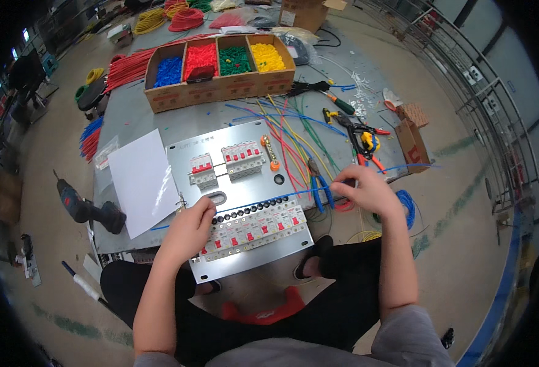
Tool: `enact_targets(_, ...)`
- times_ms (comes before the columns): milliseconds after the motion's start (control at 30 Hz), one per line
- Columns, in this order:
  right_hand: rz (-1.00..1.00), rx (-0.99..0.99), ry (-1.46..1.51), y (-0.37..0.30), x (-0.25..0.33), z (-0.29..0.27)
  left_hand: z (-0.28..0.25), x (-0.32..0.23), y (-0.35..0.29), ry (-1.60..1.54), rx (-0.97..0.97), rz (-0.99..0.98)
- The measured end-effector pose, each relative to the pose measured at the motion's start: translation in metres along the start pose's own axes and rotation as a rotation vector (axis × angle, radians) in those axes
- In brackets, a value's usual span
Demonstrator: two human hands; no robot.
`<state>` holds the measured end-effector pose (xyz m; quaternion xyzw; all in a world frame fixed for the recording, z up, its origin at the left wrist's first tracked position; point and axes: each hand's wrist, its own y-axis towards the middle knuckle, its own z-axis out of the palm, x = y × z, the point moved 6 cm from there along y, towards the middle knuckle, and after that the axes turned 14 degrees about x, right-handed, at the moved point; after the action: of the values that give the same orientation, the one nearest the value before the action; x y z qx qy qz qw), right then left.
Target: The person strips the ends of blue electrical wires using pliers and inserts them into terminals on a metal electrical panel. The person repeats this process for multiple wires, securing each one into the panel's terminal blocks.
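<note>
A blue wire (263,201) runs across a metal mounting panel (181,160), just above its lower row of circuit breakers (250,235). My left hand (191,227) pinches the wire at the row's left end. Off the panel's right edge, my right hand (368,191) has its fingers closed on the wire's other stretch; something dark shows by the fingertips, too small to name. Farther up the panel sit a small breaker (203,171), a wider breaker group (243,158) and a brass terminal bar (270,153) with orange ends.
Behind the panel stands a divided cardboard box (220,93) of coloured caps. Loose wires (300,125), blue-handled pliers (320,183) and a wire stripper (358,136) lie on the right. White paper (142,180) and a cordless drill (87,207) are on the left.
</note>
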<state>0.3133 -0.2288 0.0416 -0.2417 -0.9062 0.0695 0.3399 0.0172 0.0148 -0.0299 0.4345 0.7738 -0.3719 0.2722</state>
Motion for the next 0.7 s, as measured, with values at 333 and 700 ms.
enact_targets(333,0.426,0.415,-0.055,0.077,-0.092,0.018,0.022,-0.013,0.006,0.111,0.033,0.091)
enact_targets(700,0.249,0.082,-0.268,0.192,-0.101,0.040,0.038,-0.028,0.027,0.275,-0.006,0.176)
